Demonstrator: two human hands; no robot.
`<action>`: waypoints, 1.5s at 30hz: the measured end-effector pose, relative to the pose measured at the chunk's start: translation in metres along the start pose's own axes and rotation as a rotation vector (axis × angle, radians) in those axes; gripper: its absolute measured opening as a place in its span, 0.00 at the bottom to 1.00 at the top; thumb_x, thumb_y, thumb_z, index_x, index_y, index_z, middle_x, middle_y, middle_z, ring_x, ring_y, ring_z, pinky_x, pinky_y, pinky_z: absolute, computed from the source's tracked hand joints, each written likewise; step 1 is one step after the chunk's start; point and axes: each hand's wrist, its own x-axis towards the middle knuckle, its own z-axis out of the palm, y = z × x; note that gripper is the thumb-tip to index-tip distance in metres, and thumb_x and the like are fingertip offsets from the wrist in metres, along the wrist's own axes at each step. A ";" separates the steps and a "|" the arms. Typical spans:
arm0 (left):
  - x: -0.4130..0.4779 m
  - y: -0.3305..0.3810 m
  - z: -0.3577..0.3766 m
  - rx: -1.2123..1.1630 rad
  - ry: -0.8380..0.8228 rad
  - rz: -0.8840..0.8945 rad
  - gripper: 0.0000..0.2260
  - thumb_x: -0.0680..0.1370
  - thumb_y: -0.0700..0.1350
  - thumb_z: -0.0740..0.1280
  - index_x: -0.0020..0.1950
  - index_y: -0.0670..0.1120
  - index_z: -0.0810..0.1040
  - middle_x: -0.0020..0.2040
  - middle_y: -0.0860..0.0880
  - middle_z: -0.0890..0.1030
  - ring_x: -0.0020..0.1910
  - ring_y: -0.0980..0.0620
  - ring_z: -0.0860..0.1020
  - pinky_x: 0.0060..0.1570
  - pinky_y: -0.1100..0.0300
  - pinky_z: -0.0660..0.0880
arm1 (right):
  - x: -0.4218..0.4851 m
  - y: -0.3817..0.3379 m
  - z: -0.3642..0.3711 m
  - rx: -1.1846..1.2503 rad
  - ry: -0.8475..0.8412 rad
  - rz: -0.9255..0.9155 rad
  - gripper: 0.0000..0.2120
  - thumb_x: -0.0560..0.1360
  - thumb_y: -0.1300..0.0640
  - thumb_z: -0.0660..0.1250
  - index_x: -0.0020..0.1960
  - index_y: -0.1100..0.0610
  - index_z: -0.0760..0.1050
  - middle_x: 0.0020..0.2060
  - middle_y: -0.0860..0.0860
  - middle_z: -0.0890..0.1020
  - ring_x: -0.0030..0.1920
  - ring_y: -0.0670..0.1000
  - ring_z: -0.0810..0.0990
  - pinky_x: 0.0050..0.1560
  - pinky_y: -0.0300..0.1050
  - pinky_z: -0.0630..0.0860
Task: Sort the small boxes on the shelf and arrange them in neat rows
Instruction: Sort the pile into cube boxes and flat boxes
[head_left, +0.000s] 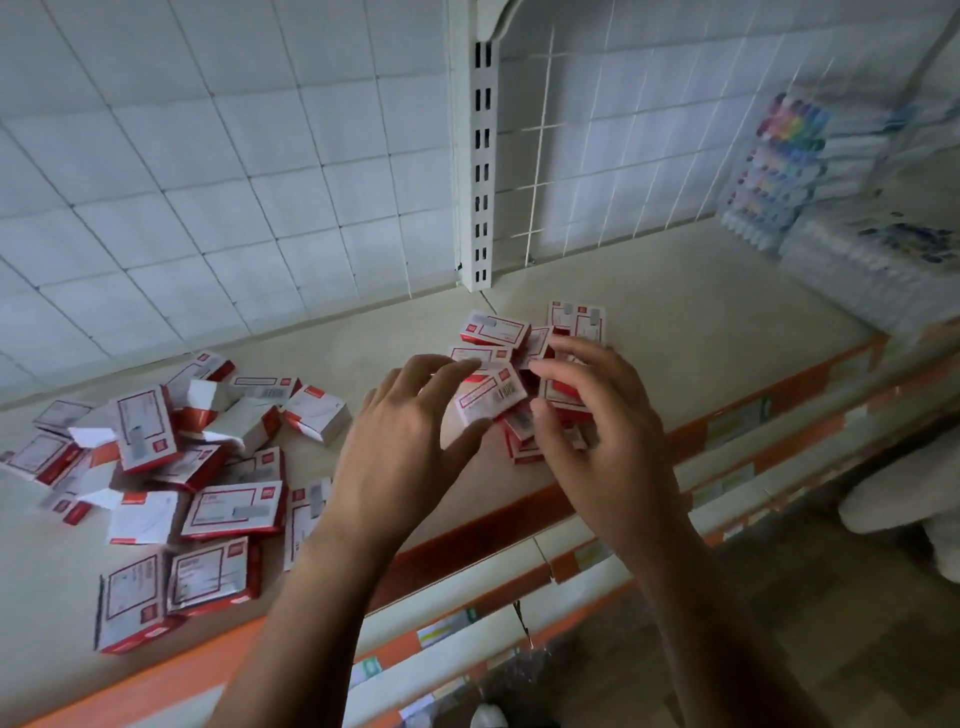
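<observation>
On the cream shelf (675, 322), red-and-white boxes are seen in two groups: about twenty scattered in a pile (228, 512) at the left, about eight in a cluster (496, 330) at the middle. One box (488, 397) of the cluster is pinched by the left hand (400, 441). The right hand (602, 421) is held over the cluster with bent fingers; whether anything is gripped cannot be told. A barcode is seen on the box; the writing is too blurred. Coloured pens (779, 171) are stacked far right, before a white wire grid (208, 156).
</observation>
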 end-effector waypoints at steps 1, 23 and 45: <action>-0.007 -0.004 -0.007 0.006 0.012 -0.007 0.22 0.75 0.53 0.69 0.68 0.49 0.74 0.62 0.48 0.76 0.58 0.48 0.76 0.53 0.50 0.78 | 0.001 -0.007 0.004 0.016 -0.002 -0.029 0.16 0.79 0.53 0.62 0.62 0.60 0.77 0.64 0.55 0.77 0.68 0.52 0.73 0.64 0.51 0.76; -0.151 -0.112 -0.119 0.129 0.125 -0.325 0.14 0.75 0.51 0.68 0.59 0.47 0.79 0.57 0.52 0.79 0.55 0.49 0.78 0.51 0.53 0.77 | -0.016 -0.114 0.137 0.196 -0.547 -0.165 0.20 0.75 0.50 0.68 0.65 0.55 0.75 0.62 0.48 0.78 0.62 0.48 0.77 0.60 0.47 0.76; -0.117 -0.109 -0.099 0.040 -0.260 0.013 0.22 0.76 0.61 0.59 0.64 0.51 0.77 0.63 0.51 0.78 0.62 0.51 0.75 0.58 0.53 0.76 | -0.021 -0.102 0.110 0.030 -0.191 -0.034 0.14 0.75 0.55 0.69 0.58 0.60 0.77 0.54 0.54 0.83 0.56 0.44 0.79 0.52 0.29 0.77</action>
